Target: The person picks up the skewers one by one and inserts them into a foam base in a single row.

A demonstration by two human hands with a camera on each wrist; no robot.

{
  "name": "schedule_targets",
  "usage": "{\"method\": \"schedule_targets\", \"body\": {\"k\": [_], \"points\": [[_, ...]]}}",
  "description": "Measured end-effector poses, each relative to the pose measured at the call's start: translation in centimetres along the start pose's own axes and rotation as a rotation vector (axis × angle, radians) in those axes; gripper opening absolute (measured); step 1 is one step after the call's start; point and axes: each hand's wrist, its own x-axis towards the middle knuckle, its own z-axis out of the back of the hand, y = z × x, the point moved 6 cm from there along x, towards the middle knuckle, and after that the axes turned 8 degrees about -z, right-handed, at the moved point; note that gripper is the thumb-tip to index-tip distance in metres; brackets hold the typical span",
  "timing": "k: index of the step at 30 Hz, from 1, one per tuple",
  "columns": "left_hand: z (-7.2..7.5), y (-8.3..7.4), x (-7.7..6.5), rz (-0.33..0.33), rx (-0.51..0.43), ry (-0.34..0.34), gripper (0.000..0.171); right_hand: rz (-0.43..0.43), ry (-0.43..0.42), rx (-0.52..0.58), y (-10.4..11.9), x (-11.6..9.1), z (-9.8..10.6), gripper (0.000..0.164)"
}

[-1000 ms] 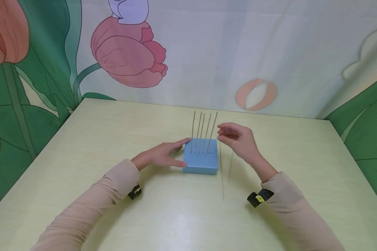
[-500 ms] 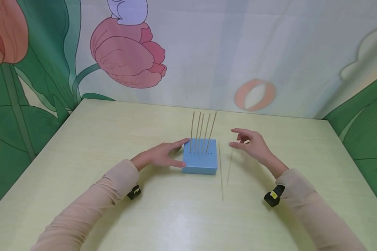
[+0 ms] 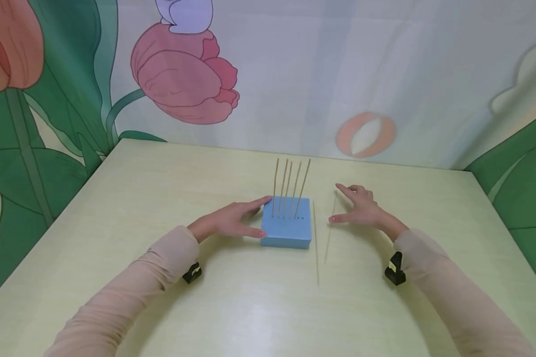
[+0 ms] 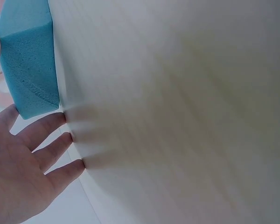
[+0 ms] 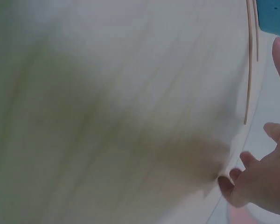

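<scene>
A light blue foam block [image 3: 286, 229] lies on the table with several thin wooden sticks [image 3: 288, 186] standing in a row of holes. Two bare holes show at the row's right end. My left hand [image 3: 230, 219] rests against the block's left side, thumb at the front corner and index finger at the back corner; its other fingers are spread, as the left wrist view shows. Right of the block, two loose sticks lie lengthwise: a nearer one [image 3: 316, 248] and a second stick [image 3: 330, 235]. My right hand [image 3: 362, 207] hovers at that second stick, thumb and index finger spread apart, holding nothing.
The pale wooden table [image 3: 196, 317] ends at a printed curtain [image 3: 286, 99] along the back. A black wrist camera [image 3: 395, 270] sits under the right wrist, another black camera [image 3: 192, 272] under the left.
My right hand has moved right from beside the standing sticks to the farther loose stick, and its thumb and index finger have spread. My left hand stays at the block.
</scene>
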Motion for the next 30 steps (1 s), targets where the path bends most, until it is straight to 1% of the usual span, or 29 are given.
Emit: {"method": "schedule_targets", "body": {"k": [4,7,11,14,17,22,24,28,30], "points": [[0.0,0.0,0.1,-0.002,0.007,-0.010,0.090,-0.042,0.001,-0.123,-0.3,0.4,-0.2,0.106],[0.0,0.0,0.1,-0.001,0.003,-0.010,0.090,-0.063,0.023,-0.187,-0.6,0.6,-0.5,0.108],[-0.1,0.1,0.1,0.006,0.001,-0.008,0.090,-0.069,0.038,-0.204,-0.8,0.6,-0.6,0.106],[-0.1,0.1,0.0,0.016,0.006,-0.009,0.091,-0.065,0.031,-0.183,-0.7,0.7,-0.6,0.104],[0.0,0.1,0.1,0.014,0.004,-0.010,0.090,-0.058,0.015,-0.134,-0.4,0.7,-0.3,0.104],[0.1,0.1,0.1,0.011,0.005,-0.011,0.090,-0.033,-0.015,0.006,0.2,0.4,0.1,0.108],[0.0,0.1,0.1,0.009,0.006,-0.011,0.090,-0.011,-0.042,0.054,0.4,0.2,0.4,0.109],[0.0,0.0,0.1,0.004,0.001,-0.013,0.090,0.073,-0.094,0.160,1.0,-0.7,1.1,0.106],[-0.1,0.0,0.1,0.003,0.002,-0.013,0.090,0.122,-0.094,0.251,1.5,-1.3,1.5,0.105]]}}
